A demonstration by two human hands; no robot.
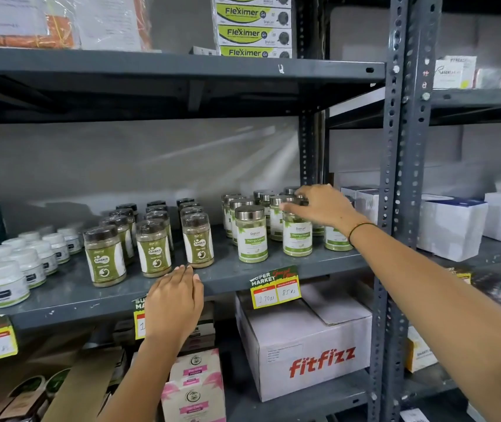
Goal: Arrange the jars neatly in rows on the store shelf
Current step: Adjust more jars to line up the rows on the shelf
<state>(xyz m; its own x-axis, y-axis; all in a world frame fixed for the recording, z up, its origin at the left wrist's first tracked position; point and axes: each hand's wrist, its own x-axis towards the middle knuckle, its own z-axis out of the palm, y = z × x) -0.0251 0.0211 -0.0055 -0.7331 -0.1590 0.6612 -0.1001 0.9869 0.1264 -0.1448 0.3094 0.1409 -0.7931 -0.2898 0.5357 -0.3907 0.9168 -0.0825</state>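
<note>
On the grey metal shelf (243, 274) stand three groups of jars. At the left are small white tubs (7, 283). In the middle, brown-lidded Gaska jars (153, 249) form three rows running front to back. At the right are silver-lidded Moringa jars (251, 234) with white and green labels. My right hand (322, 205) reaches over the Moringa group, fingers spread on the lid of a front jar (297, 237); whether it grips that jar is unclear. My left hand (174, 300) rests flat on the shelf's front edge below the Gaska jars and holds nothing.
A perforated steel upright (395, 178) stands right of the Moringa jars. Yellow price tags (275, 289) hang from the shelf lip. Below sit a Fitfizz carton (313, 351) and pink boxes (194, 388). Fleximer boxes (253, 25) are stacked above. White boxes (453, 226) fill the neighbouring bay.
</note>
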